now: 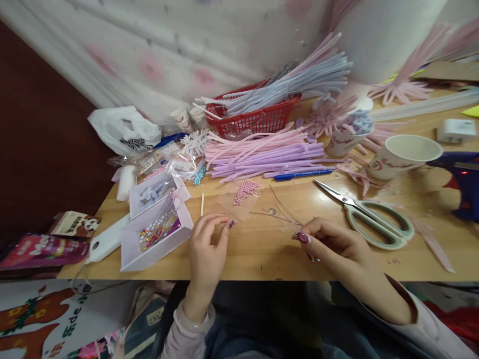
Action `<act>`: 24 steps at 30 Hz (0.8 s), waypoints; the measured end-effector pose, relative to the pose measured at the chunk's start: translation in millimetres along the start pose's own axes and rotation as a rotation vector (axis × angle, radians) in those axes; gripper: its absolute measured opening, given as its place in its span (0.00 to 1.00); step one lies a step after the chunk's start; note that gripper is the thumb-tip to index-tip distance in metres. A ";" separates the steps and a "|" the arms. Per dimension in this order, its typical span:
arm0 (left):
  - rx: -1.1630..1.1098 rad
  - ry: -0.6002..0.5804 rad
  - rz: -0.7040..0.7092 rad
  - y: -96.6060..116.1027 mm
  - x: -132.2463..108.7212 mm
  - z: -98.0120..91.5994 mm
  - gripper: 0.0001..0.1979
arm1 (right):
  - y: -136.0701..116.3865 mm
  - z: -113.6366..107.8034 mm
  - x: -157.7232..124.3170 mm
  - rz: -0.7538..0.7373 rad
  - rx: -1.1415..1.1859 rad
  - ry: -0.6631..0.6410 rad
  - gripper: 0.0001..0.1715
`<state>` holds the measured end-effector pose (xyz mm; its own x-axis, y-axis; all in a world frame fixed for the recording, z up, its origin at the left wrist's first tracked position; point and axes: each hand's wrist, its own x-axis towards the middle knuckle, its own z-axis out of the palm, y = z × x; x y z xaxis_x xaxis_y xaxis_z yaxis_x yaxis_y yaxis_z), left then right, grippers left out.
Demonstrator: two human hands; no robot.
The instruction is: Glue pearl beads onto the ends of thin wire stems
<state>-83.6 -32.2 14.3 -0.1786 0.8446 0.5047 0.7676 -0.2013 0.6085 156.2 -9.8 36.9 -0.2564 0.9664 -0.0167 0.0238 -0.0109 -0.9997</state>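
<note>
Wooden table [262,257] has bare room along its front edge. Right hand [331,242] pinches thin wires [280,213], which poke toward 10 o'clock. Left hand [207,244] curls; I cannot tell its grip. Scissors [374,219] lie at 3 o'clock.

I'm watching a small bunch of thin wires [281,215] fanning out from the pinch of the right hand [329,242]. They are lying almost flat and running up and away to the left of the fingertips, and one is curling into a tiny loop near its far end. A clear packet of pink beads [245,191] is lying flat just beyond the left hand [207,244], whose curled fingertips are hovering short of it.
</note>
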 end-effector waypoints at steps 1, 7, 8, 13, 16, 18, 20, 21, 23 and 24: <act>-0.050 0.025 -0.003 5.5 0.3 -1.2 0.03 | -0.5 -0.3 -0.8 -0.002 0.010 0.001 0.17; -0.530 0.036 -0.272 40.1 1.9 6.6 0.02 | -4.5 0.0 -5.9 0.043 0.097 0.008 0.19; -0.653 0.027 -0.357 45.1 3.0 9.3 0.02 | -5.5 0.2 -6.9 0.066 0.120 0.023 0.19; -1.182 -0.027 -0.657 60.3 11.1 19.8 0.09 | -7.4 -0.2 -9.7 0.126 0.182 0.051 0.20; -1.321 -0.073 -0.742 61.4 13.6 22.1 0.09 | -5.5 -1.4 -9.3 0.101 0.210 0.036 0.20; -1.375 -0.103 -0.781 60.9 13.8 22.8 0.09 | -4.0 -2.1 -8.7 0.100 0.205 0.038 0.20; -1.411 -0.113 -0.812 60.8 13.8 23.2 0.09 | -2.7 -2.6 -8.2 0.097 0.192 0.028 0.20; -1.424 -0.111 -0.823 60.9 14.0 23.3 0.09 | -2.3 -2.7 -8.1 0.091 0.188 0.021 0.20; -1.446 -0.110 -0.847 61.4 14.8 23.6 0.09 | -2.3 -3.0 -8.2 0.079 0.186 0.011 0.20; -1.458 -0.114 -0.861 61.5 15.4 23.8 0.10 | -2.6 -3.1 -8.2 0.083 0.183 0.017 0.20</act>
<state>-24.6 -19.8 44.9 -0.1190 0.9603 -0.2522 -0.6949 0.1009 0.7120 161.2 -16.9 39.7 -0.2446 0.9644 -0.1006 -0.1320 -0.1359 -0.9819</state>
